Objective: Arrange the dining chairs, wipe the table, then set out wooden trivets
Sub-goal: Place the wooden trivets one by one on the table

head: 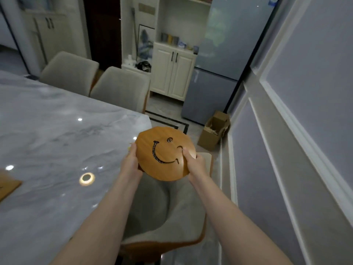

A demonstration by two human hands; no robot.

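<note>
Head view showed a person holding a round wooden trivet (165,153) with a cut-out smiling face, pinched between both hands above a grey upholstered dining chair (168,213) at the bench's right-hand end. The left hand (131,159) was curled around the rim at about 9 o'clock on the disc, and the right hand (193,161) closed on the rim at about 3 o'clock, its thumb lying across the top face. The disc sat tilted toward the camera, beyond the marble-patterned bench (57,131), near its corner.

A second wooden trivet (8,187) lay flat on the bench at 9 o'clock in the view, well apart from the held one.

The risks looked modest. The grip was on edges only, so a loosened finger could have let the disc drop onto the chair seat or the floor. The bench surface looked glossy, and a trivet set down at a slant could have skidded toward the near edge or knocked the stone. Placing it too close to the corner could also have left it overhanging.
</note>
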